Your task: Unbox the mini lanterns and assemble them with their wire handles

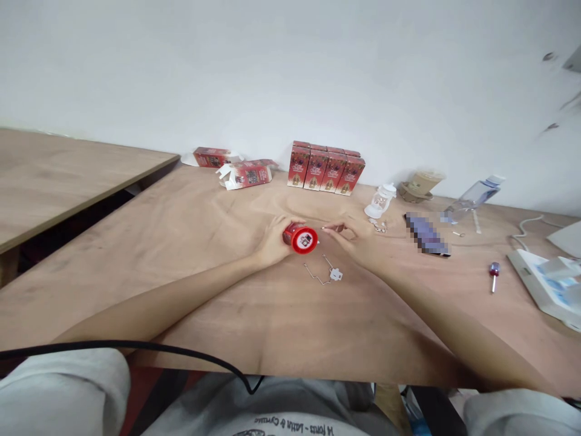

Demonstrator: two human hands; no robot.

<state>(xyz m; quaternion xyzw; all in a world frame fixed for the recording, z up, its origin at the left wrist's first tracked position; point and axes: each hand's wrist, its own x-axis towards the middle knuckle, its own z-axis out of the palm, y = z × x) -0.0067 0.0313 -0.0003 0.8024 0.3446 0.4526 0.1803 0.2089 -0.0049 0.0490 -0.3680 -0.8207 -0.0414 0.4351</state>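
Gripping the red cap [303, 238] on its side on the table [218, 315], the left hand [272, 243] had its fingers curled round it; the right hand [353, 237] pinched a thin metal pin [327, 228] just beside the cap's face; so slight a pin might slip and roll off; a bent wire [323, 274] lay near, red boxes [324, 166] behind; nothing stood between.

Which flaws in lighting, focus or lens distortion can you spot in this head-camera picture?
Head view: light is soft and even, with faint shadows under the left hand and right hand; the wide lens bends the table edges; a pixelated patch hides one item; the red cylinder looks slightly soft.
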